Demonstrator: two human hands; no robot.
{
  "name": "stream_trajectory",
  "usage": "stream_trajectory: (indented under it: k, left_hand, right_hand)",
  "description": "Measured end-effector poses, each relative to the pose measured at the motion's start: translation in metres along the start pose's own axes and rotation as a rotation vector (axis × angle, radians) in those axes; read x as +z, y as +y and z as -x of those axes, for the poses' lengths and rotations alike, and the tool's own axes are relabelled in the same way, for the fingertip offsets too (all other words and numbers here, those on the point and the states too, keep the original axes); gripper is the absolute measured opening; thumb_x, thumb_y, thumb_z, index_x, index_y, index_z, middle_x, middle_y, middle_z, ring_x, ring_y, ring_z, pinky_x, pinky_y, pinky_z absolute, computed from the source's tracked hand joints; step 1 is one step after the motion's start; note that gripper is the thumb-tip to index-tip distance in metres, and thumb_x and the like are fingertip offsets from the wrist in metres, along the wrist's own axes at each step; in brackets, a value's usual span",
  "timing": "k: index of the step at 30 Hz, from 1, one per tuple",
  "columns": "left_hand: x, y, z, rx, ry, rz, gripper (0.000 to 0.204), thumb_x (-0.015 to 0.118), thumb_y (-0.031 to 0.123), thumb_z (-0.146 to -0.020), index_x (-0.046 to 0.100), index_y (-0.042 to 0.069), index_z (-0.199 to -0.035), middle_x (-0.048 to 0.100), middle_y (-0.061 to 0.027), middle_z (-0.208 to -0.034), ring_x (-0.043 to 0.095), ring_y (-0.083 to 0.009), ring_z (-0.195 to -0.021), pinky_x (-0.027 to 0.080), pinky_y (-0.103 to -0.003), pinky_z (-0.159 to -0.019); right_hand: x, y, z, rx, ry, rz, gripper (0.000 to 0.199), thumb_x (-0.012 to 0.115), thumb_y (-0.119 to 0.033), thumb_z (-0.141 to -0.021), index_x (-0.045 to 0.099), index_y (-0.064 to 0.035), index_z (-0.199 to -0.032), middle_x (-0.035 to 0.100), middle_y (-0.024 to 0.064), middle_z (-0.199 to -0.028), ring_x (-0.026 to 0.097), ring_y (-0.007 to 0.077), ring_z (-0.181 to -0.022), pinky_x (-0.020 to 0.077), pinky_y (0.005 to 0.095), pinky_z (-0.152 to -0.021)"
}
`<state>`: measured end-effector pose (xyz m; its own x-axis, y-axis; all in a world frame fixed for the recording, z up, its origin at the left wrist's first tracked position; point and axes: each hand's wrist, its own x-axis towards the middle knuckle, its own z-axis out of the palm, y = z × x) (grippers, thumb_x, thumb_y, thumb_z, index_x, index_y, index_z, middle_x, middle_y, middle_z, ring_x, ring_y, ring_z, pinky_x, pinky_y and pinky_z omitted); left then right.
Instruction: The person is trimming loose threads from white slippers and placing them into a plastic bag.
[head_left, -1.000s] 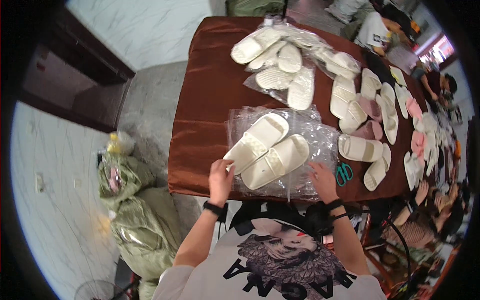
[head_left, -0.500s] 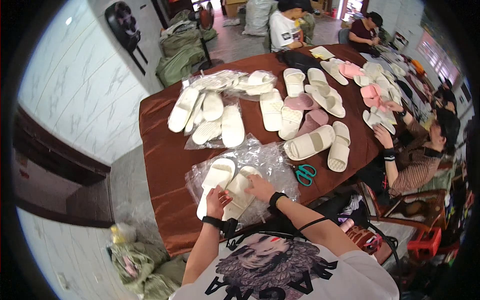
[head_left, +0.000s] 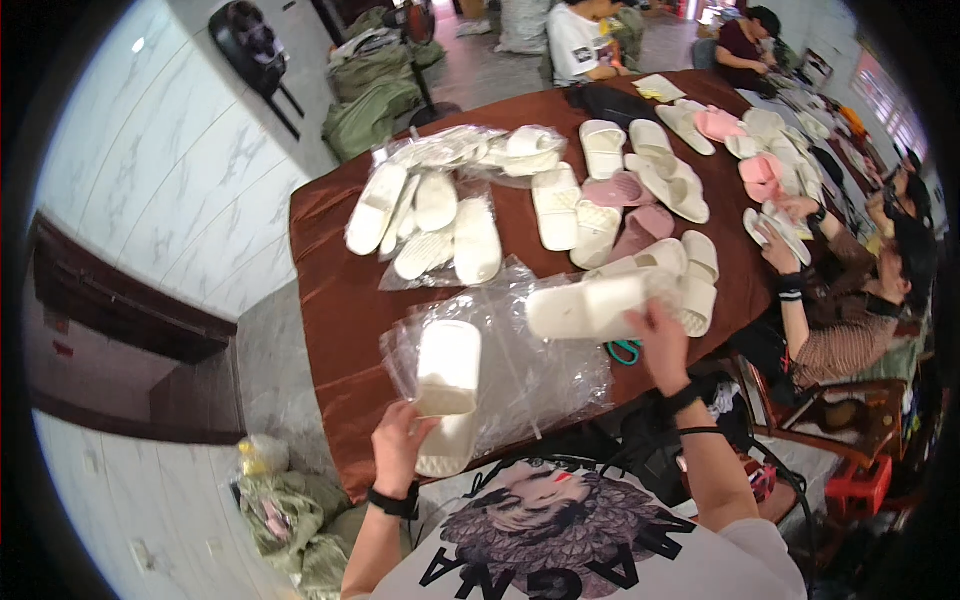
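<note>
My left hand (head_left: 397,440) pinches the side of a white slipper (head_left: 449,352) near its strap. That slipper points away from me, over the left part of clear plastic bags (head_left: 520,400) spread on the table. In my right hand (head_left: 664,348) is another white slipper (head_left: 580,308), held sideways above the bags and smeared by motion at its right end. It covers part of the white slippers behind it. Just below it, teal scissors (head_left: 625,352) show only in part beside my right wrist.
Bagged white slippers (head_left: 476,243) lie beyond the bags on the brown tablecloth (head_left: 335,330). Loose white and mauve slippers (head_left: 640,228) spread to the right. A co-worker's hands (head_left: 780,250) handle a slipper at the right edge. Green sacks (head_left: 290,515) stand by the floor at left.
My right hand has lifted one white slipper off the bags and swung it to the right. My left hand has taken hold of the other, which now lies straighter. The whole view has shifted slightly.
</note>
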<state>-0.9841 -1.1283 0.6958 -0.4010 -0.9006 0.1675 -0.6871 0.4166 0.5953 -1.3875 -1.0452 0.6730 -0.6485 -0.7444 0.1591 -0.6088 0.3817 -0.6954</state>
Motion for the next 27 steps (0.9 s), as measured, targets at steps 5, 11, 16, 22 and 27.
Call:
stream_trajectory:
  k: [5, 11, 16, 22, 27]
  left_hand:
    - [0.035, 0.019, -0.001, 0.095, -0.150, -0.116, 0.028, 0.074, 0.023, -0.078, 0.063, 0.004, -0.094, 0.062, -0.0111, -0.100, 0.065, -0.0320, -0.078, 0.052, -0.039, -0.066]
    - [0.058, 0.050, -0.017, 0.182, -0.308, 0.118, 0.021, 0.072, 0.020, -0.080, 0.063, 0.008, -0.095, 0.060, -0.0119, -0.109, 0.064, -0.0332, -0.081, 0.053, -0.040, -0.068]
    - [0.068, 0.060, -0.018, 0.247, -0.385, 0.393, 0.029, 0.069, 0.017, -0.083, 0.058, 0.009, -0.109, 0.056, -0.0149, -0.125, 0.062, -0.0351, -0.098, 0.053, -0.038, -0.079]
    - [0.027, 0.045, -0.010, 0.116, -0.210, 0.145, 0.047, 0.063, 0.020, -0.090, 0.047, 0.006, -0.131, 0.052, -0.0187, -0.132, 0.051, -0.0352, -0.121, 0.048, -0.041, -0.092]
    - [0.056, 0.068, -0.010, -0.397, -0.319, 1.021, 0.049, 0.050, 0.030, -0.099, 0.040, 0.001, -0.137, 0.049, -0.0152, -0.135, 0.051, -0.0276, -0.122, 0.046, -0.039, -0.095]
  right_hand:
    - [-0.037, -0.017, -0.007, -0.074, -0.074, -0.286, 0.027, 0.068, -0.022, -0.087, 0.056, 0.0021, -0.087, 0.050, 0.0087, -0.063, 0.045, 0.0120, -0.059, 0.0413, 0.0314, -0.055]
    - [-0.022, -0.044, 0.008, -0.184, -0.480, -0.162, 0.028, 0.070, -0.028, -0.084, 0.060, -0.0019, -0.087, 0.054, 0.0114, -0.065, 0.048, 0.0183, -0.056, 0.0428, 0.0324, -0.056]
    - [0.028, -0.010, 0.052, -0.008, -0.765, -0.578, 0.029, 0.069, -0.030, -0.086, 0.062, -0.0014, -0.087, 0.054, -0.0007, -0.071, 0.046, 0.0068, -0.066, 0.0406, 0.0270, -0.059]
    - [0.000, 0.007, 0.047, 0.553, -0.670, -0.817, 0.022, 0.065, -0.028, -0.090, 0.067, -0.0057, -0.090, 0.056, -0.0066, -0.076, 0.049, 0.0017, -0.065, 0.0377, 0.0196, -0.054]
    - [-0.003, 0.012, 0.051, 0.512, -0.726, -0.878, 0.021, 0.063, -0.026, -0.092, 0.064, -0.0071, -0.101, 0.045, -0.0106, -0.064, 0.028, -0.0001, -0.046, 0.0217, 0.0195, -0.041]
